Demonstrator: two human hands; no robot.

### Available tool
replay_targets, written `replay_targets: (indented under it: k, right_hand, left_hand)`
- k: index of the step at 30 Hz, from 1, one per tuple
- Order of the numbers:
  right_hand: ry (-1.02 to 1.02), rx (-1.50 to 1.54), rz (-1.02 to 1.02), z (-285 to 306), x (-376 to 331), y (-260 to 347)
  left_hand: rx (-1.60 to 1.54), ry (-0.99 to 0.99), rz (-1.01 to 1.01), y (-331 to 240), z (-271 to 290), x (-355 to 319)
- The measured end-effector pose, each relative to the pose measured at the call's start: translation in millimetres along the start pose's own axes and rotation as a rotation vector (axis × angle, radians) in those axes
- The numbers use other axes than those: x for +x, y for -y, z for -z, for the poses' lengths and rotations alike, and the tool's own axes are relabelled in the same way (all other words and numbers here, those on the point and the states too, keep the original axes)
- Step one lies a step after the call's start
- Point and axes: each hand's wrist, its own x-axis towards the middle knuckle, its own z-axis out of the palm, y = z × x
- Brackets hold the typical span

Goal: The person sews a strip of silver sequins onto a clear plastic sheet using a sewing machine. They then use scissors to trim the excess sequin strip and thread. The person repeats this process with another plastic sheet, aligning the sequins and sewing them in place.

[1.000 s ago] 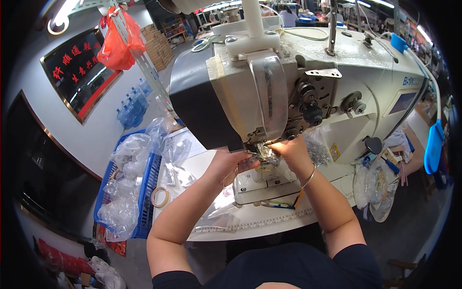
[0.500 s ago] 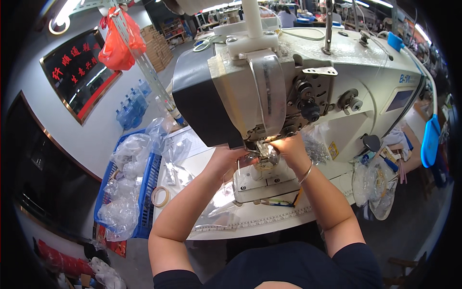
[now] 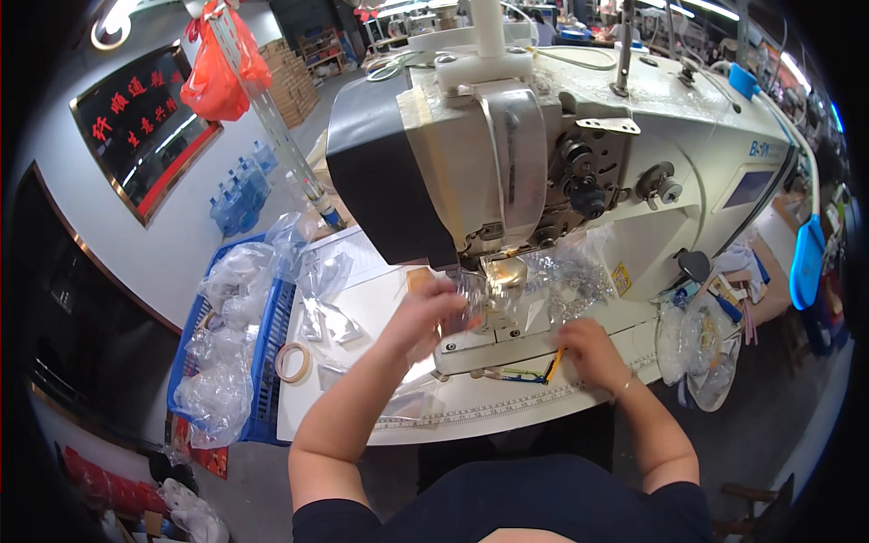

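A large white industrial sewing machine [image 3: 634,95] with a dark end cover stands in front of me. Left of its needle area, my left hand [image 3: 427,315] pinches a clear plastic piece [image 3: 469,294], slightly smeared by motion. My right hand [image 3: 596,353] is lower, over the front of the machine bed, its fingers bent. They come close to the yellow arm of a small hand tool [image 3: 554,364] lying by the ruler strip; whether they grip it is unclear. Crumpled clear plastic [image 3: 579,276] lies under the machine arm, right of the needle.
A blue basket [image 3: 279,348] of clear plastic bags stands left of the table, with a tape roll [image 3: 292,362] beside it. Plastic bags [image 3: 692,339] hang at the right edge. A printed ruler strip [image 3: 507,409] follows the table's front edge. A metal post [image 3: 281,136] rises at left.
My right hand has left the needle area and moved down and right to the small tool. My left hand has drawn back slightly toward me and left with the clear plastic piece.
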Motion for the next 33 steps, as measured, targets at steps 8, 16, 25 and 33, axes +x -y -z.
replay_targets:
  k: [8, 16, 25, 33]
  right_hand:
    - [0.037, -0.075, 0.137, 4, -17, 0]
    - [-0.294, -0.346, 0.066, -7, -16, 28]
    - [0.07, -0.16, 0.26, -40, -6, 46]
    - [-0.331, 0.119, -0.458, -11, -29, 20]
  left_hand:
    - [-0.178, 0.029, -0.333, 106, 9, -65]
    - [-0.252, -0.059, -0.291, 123, 21, -80]
    - [-0.361, -0.05, -0.249, 123, 17, -89]
    - [-0.402, -0.098, -0.249, 127, 23, -85]
